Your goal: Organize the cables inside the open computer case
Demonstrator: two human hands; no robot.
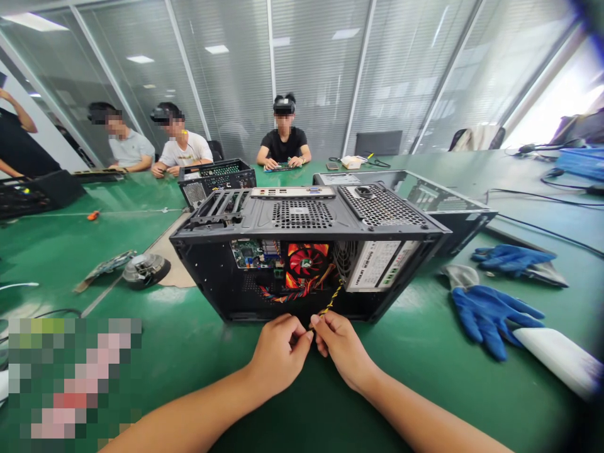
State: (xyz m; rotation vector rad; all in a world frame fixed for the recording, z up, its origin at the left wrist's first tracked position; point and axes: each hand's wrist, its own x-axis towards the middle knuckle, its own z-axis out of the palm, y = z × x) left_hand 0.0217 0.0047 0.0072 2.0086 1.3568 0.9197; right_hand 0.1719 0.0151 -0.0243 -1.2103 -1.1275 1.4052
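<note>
A black computer case [302, 217] lies in front of me with its open side facing me. Inside it are a red cooling fan [306, 261], a green motherboard [249, 253], a labelled power supply [380, 265] and a bundle of coloured wires [287, 294]. A yellow-and-black twisted cable [333, 299] runs out of the case to my fingers. My right hand [337, 336] pinches this cable near its end. My left hand [283, 349] is closed with thumb and forefinger together at the same spot; the cable's tip is hidden between the fingertips.
Blue work gloves [486, 308] and a white object [559, 358] lie to the right. A metal side panel [443, 201] stands behind the case. At left are a round cooler-like part [145, 270] and a circuit board [106, 269]. Several people sit across the green table [189, 340].
</note>
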